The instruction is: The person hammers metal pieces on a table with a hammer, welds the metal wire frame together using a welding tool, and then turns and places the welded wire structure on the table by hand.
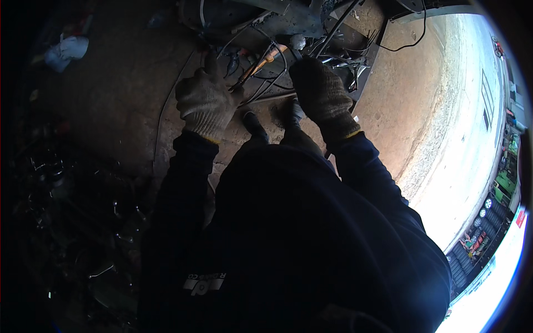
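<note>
Between the person's two hands, among looped black cables (pixel 285 65), lies an orange tool (pixel 271 57), tilted, with its lower end near the left hand (pixel 204 105). One digit of that hand, finger or thumb, points forward and another part of it angles toward the tool; whether they pinch the tool, a cable or nothing cannot be told. The right hand (pixel 321 89) is rounded like a fist near a dark bar (pixel 336 29), its fingers seemingly pressed together; their tips are hidden, so any grip there cannot be told either.

The likeliest trouble is a snag. The cables loop close around the tool, so lifting it carelessly could drag a loop along, strain a connection or flip the tool onto the floor (pixel 116 77). Thick knitted gloves (pixel 202 116) could blunt the person's feel for a thin cable, and their loose weave might catch on the stray wires (pixel 367 43) or the small tools (pixel 355 69) heaped beyond the right hand. If any of the cables is live, a damaged covering could shock or short; the view does not show their condition.

Footing matters too: a shoe (pixel 256 126) stands beneath the clutter, so anything dropped could land on it. Glare from the road (pixel 472 111) beside deep shade may also make dark cables hard to pick out.
</note>
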### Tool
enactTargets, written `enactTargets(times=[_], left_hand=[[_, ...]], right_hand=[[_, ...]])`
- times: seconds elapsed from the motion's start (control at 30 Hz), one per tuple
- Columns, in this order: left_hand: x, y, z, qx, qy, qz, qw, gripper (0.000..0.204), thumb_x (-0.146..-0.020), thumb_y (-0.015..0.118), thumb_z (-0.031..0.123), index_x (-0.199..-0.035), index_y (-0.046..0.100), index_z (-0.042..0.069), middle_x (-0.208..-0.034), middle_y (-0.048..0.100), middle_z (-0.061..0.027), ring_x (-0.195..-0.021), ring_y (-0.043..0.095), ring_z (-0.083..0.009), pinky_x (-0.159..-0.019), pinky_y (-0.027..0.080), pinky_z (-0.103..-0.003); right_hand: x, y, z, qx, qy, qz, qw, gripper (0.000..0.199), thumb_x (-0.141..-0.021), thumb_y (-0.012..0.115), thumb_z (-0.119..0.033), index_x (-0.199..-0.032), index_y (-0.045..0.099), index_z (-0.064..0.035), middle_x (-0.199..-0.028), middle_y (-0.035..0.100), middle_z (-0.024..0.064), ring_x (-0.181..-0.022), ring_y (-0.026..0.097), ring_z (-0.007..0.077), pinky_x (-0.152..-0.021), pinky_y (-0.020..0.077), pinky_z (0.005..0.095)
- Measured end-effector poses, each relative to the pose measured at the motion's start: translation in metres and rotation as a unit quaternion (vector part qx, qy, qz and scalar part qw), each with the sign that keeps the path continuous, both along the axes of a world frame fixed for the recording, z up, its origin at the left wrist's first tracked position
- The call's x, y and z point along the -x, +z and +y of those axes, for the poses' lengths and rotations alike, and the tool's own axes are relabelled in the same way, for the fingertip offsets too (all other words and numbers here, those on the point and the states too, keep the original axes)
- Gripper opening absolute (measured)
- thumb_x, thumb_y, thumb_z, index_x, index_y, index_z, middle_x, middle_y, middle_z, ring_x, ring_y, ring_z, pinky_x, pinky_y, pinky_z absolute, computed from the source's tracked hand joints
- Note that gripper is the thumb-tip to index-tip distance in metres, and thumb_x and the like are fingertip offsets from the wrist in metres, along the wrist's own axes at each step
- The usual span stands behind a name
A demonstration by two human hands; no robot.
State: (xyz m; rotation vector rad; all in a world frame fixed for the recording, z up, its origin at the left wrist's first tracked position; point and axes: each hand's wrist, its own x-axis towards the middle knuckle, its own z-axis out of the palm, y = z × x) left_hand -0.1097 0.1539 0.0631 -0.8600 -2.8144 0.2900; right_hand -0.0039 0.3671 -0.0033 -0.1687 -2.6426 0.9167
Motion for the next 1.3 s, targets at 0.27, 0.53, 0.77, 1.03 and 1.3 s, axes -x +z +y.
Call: enactTargets(times=[0.27, 0.53, 0.77, 1.03, 1.3], left_hand=[[0.0, 0.023, 0.018, 0.079, -0.022, 0.032, 0.996, 0.094, -0.074, 0.084, 0.051, -0.146, 0.045, 0.005, -0.086, 0.067, -0.008, -0.069, 0.07, -0.0231, -0.061, 0.056, -0.041], [0.006, 0.033, 0.028, 0.112, -0.08, 0.035, 0.99, 0.077, -0.082, 0.078, 0.039, -0.144, 0.048, 0.005, -0.101, 0.066, -0.0131, -0.077, 0.071, -0.0245, -0.068, 0.053, -0.045], [0.007, 0.039, 0.035, 0.18, -0.082, 0.06, 0.978, 0.07, -0.087, 0.072, 0.03, -0.147, 0.045, 0.005, -0.102, 0.066, -0.0137, -0.076, 0.069, -0.024, -0.067, 0.053, -0.045], [0.012, 0.034, 0.029, 0.163, -0.115, 0.086, 0.976, 0.07, -0.091, 0.068, 0.029, -0.151, 0.041, 0.005, -0.1, 0.064, -0.0126, -0.079, 0.068, -0.0232, -0.064, 0.054, -0.044], [0.011, 0.03, 0.026, 0.153, -0.091, 0.087, 0.98, 0.078, -0.081, 0.079, 0.037, -0.145, 0.045, 0.009, -0.11, 0.067, -0.011, -0.082, 0.072, -0.0242, -0.075, 0.055, -0.043]], right_hand=[[-0.001, 0.004, 0.016, -0.024, 0.041, -0.019, 0.999, 0.024, -0.094, 0.062, -0.013, -0.117, 0.068, -0.0081, -0.113, 0.068, 0.014, -0.103, 0.067, 0.0348, -0.084, 0.057, 0.0427], [-0.003, -0.011, 0.024, -0.018, 0.017, 0.023, 0.999, 0.022, -0.101, 0.058, -0.023, -0.109, 0.069, -0.0059, -0.109, 0.069, 0.0137, -0.097, 0.07, 0.0332, -0.078, 0.0581, 0.044], [-0.002, -0.011, 0.036, -0.146, 0.046, 0.129, 0.98, 0.023, -0.099, 0.06, -0.023, -0.113, 0.069, -0.0074, -0.113, 0.07, 0.0123, -0.104, 0.07, 0.0315, -0.082, 0.058, 0.0439], [0.0, -0.015, 0.035, -0.09, 0.045, -0.037, 0.994, 0.029, -0.1, 0.059, -0.029, -0.119, 0.069, -0.0089, -0.114, 0.071, 0.0146, -0.102, 0.071, 0.0345, -0.084, 0.0578, 0.0458], [-0.003, -0.023, 0.033, -0.061, 0.027, 0.019, 0.998, 0.028, -0.1, 0.059, -0.029, -0.118, 0.068, -0.0094, -0.11, 0.072, 0.014, -0.102, 0.07, 0.035, -0.084, 0.0575, 0.0462]])
